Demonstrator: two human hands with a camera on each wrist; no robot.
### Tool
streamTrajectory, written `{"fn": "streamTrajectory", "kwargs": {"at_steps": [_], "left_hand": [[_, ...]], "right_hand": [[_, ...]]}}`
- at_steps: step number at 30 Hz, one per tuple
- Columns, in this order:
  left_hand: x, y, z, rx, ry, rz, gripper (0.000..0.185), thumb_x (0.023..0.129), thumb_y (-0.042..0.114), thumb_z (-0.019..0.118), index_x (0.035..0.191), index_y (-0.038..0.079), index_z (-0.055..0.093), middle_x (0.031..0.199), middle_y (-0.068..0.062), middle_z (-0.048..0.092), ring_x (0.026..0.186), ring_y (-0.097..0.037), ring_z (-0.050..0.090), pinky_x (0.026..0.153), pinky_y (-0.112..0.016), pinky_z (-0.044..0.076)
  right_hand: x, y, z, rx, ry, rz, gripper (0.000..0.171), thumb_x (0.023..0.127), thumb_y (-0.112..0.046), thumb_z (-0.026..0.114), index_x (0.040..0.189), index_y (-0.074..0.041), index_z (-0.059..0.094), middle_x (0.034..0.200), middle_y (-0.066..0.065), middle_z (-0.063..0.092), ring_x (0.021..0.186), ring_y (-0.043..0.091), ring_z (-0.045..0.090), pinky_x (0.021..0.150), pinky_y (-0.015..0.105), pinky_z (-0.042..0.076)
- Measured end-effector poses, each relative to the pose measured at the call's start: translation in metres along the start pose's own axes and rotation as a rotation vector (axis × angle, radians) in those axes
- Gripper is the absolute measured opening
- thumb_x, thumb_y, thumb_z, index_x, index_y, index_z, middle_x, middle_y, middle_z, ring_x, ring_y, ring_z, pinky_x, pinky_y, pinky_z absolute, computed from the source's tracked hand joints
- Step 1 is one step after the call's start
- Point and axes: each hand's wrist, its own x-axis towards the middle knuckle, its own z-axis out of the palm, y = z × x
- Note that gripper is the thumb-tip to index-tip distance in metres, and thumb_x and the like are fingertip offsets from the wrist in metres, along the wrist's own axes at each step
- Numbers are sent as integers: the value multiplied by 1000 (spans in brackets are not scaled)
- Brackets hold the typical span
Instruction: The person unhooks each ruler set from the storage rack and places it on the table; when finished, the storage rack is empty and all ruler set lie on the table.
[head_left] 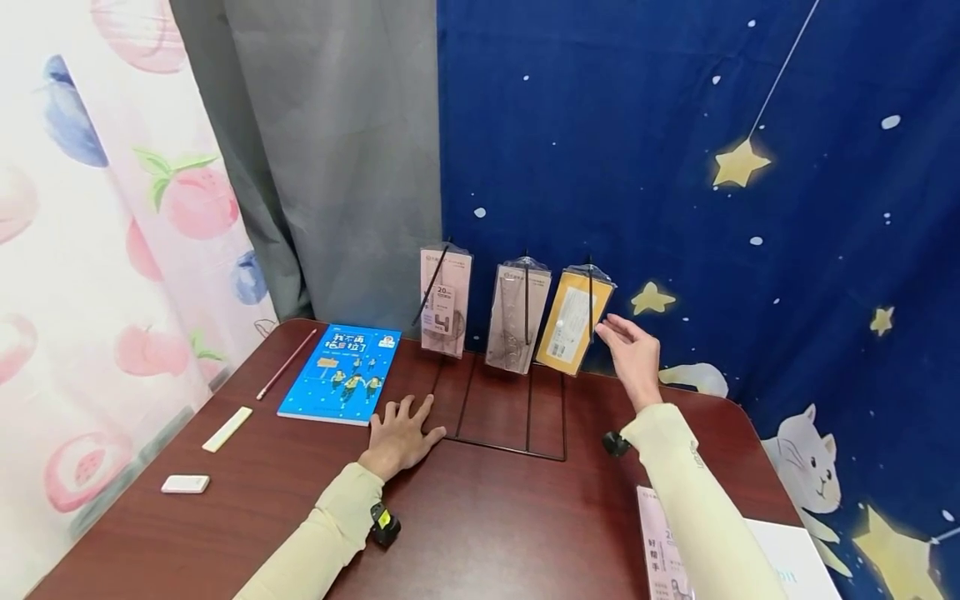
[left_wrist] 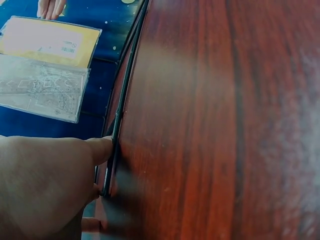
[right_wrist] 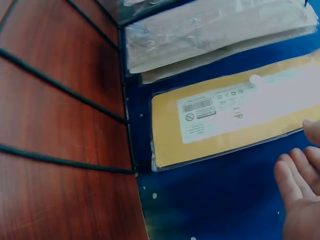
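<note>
- The wire rack (head_left: 501, 408) lies on the table (head_left: 480, 517) with its flat base toward the person; three packets hang from its upright prongs at the far edge, close against the blue starred curtain (head_left: 750, 250).
- The yellow packet (head_left: 573, 319) hangs at the rack's 1 o'clock corner, tilted, with the clear packet (head_left: 517, 317) just beside it on the left and the pink packet (head_left: 446, 302) further left.
- The right hand (head_left: 633, 354) hovers at 3 o'clock of the yellow packet, fingers straight and loosely spread, grasping nothing; a narrow gap of curtain shows between fingertips and packet.
- The left hand (head_left: 401, 433) lies flat on the table, fingers splayed, released, at the rack's 8 o'clock corner.
- The blue book (head_left: 341, 373) lies at 11 o'clock of the left hand, near but apart; a pencil (head_left: 287, 363) and two white erasers (head_left: 206, 454) lie well apart toward the table's left edge.
- Bare table shows at 6 o'clock of the rack, between the two forearms.
- The left wrist view shows the thumb (left_wrist: 102, 149) touching the rack's wire frame (left_wrist: 122, 100), which the head view cannot settle.
- The right wrist view shows the yellow packet's (right_wrist: 225, 120) barcode label and the relaxed fingers (right_wrist: 295, 175) clear of its lower edge.
</note>
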Motion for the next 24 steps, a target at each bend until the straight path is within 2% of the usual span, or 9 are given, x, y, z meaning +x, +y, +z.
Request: {"fn": "streamTrajectory", "kwargs": {"at_steps": [4, 8, 12, 15, 18, 21, 24], "left_hand": [[2, -2, 4, -7, -2, -1, 69, 104, 50, 54, 162, 17, 36, 163, -22, 35, 142, -48, 33, 109, -70, 30], [5, -5, 7, -9, 1, 4, 70, 104, 52, 53, 163, 18, 35, 163, -22, 34, 143, -49, 33, 109, -70, 30], [7, -5, 6, -6, 3, 2, 71, 103, 52, 54, 163, 19, 34, 163, -22, 34, 143, -48, 33, 109, -71, 30], [5, -5, 5, -6, 9, 3, 70, 104, 51, 55, 163, 18, 36, 163, -22, 35, 142, -48, 33, 110, -71, 30], [2, -1, 0, -2, 8, -1, 69, 104, 49, 55, 162, 17, 37, 162, -22, 36, 142, -47, 34, 110, -70, 30], [0, 1, -2, -10, 6, -4, 69, 104, 49, 54, 162, 17, 37, 162, -22, 36, 143, -47, 34, 111, -70, 30], [-1, 0, -2, -20, 0, -6, 68, 104, 49, 55, 162, 17, 37, 163, -22, 35, 143, -47, 34, 111, -71, 29]], "right_hand": [[6, -4, 4, 26, -26, -15, 54, 92, -42, 77, 135, -11, 70, 132, 12, 73, 115, 10, 72, 102, 29, 55], [9, -8, 8, 13, -35, 1, 51, 93, -40, 78, 132, -9, 72, 127, 14, 74, 102, 2, 72, 100, 29, 56], [10, -9, 11, 4, -14, 2, 46, 92, -39, 79, 126, -7, 75, 118, 17, 77, 85, -6, 70, 87, 19, 56], [8, -10, 13, 25, 5, -13, 41, 93, -33, 79, 122, -4, 76, 109, 16, 79, 77, -4, 70, 77, 12, 54], [6, -10, 14, 42, 12, -10, 36, 94, -28, 78, 121, -4, 77, 105, 13, 80, 80, 4, 75, 76, 13, 55], [4, -9, 14, 41, 9, 1, 35, 95, -27, 78, 121, -4, 77, 107, 15, 80, 87, 12, 78, 76, 13, 56], [1, -10, 14, 39, -2, 11, 35, 95, -29, 77, 121, -5, 77, 112, 19, 78, 86, 9, 78, 78, 12, 55]]}}
